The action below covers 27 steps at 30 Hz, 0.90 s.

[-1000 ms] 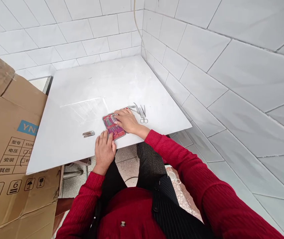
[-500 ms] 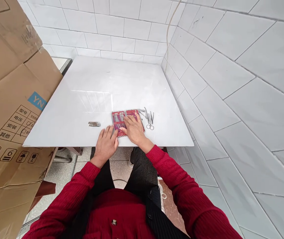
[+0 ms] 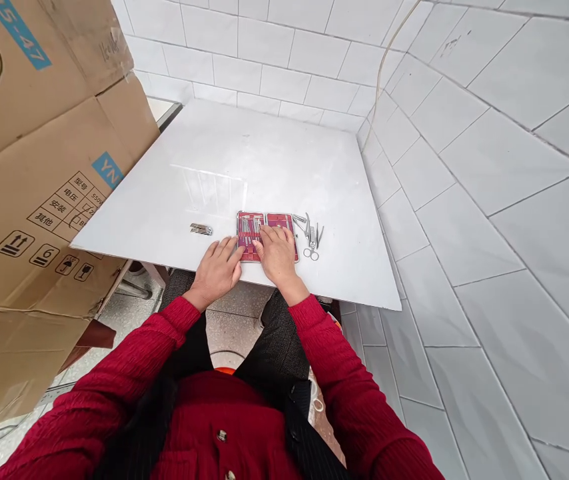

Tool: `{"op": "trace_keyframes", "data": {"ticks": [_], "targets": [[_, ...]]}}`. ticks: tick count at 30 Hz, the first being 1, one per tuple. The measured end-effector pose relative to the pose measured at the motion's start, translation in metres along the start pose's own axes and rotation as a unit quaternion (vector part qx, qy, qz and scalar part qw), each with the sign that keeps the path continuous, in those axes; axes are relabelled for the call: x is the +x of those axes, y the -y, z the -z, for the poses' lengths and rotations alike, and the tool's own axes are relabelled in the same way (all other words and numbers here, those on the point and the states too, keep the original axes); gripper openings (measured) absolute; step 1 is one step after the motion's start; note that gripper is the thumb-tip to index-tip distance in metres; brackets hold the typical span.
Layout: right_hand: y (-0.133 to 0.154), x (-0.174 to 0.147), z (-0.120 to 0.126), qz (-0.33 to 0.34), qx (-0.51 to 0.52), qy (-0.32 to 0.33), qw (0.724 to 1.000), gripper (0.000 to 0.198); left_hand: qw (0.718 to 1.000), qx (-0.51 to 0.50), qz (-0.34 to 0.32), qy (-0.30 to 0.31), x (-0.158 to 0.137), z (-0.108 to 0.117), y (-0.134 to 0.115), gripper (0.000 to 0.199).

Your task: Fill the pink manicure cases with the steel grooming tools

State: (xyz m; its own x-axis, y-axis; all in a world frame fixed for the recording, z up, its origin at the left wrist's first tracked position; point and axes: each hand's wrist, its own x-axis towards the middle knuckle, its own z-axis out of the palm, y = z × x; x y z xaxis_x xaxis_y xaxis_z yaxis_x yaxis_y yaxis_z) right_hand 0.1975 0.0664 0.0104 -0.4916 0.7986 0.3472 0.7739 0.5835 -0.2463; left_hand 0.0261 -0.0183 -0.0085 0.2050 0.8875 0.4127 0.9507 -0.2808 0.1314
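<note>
A red manicure case [image 3: 248,255] lies unfolded on the white table, with several slim metal tools [image 3: 248,227] in its left half. My left hand [image 3: 217,267] rests at the case's lower left edge, fingers stretched out and fingertips touching it. Over the right half lies my right hand [image 3: 277,253], its fingers spread and covering part of the inside. Right of the case are small scissors [image 3: 311,253], a nail clipper [image 3: 312,235] and other metal tools. Off to the left sit nail clippers [image 3: 201,229] close together.
Large cardboard boxes [image 3: 64,147] stand against the left side of the white table [image 3: 274,160]. Tiled walls close in the back and the right side. A thin cable [image 3: 382,63] runs down the corner. The table's front edge is close to my legs.
The view has turned, so the table appears tilted and shifted right. My right hand has moved slightly across the case; my left hand stays at its lower left edge.
</note>
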Motion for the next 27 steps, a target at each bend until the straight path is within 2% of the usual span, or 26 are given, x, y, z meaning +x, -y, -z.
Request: {"op": "trace_keyframes", "data": {"ticks": [14,17,21,27], "targets": [[-0.003,-0.002,0.002,0.010,0.055,-0.059,0.997,0.035,1.000,0.008,-0.008,-0.011,-0.004,-0.001,-0.001,0.044],[0.012,0.012,0.010,0.046,0.063,-0.017,0.997,0.031,1.000,-0.002,-0.008,-0.019,-0.004,-0.002,0.001,0.044],[0.051,0.047,0.020,0.085,0.061,0.060,0.993,0.027,0.999,-0.017,-0.023,-0.027,-0.010,0.003,0.003,0.044],[0.104,0.084,0.018,0.144,-0.041,0.152,0.977,0.027,0.998,-0.023,-0.056,-0.024,-0.054,0.017,0.010,0.038]]}}
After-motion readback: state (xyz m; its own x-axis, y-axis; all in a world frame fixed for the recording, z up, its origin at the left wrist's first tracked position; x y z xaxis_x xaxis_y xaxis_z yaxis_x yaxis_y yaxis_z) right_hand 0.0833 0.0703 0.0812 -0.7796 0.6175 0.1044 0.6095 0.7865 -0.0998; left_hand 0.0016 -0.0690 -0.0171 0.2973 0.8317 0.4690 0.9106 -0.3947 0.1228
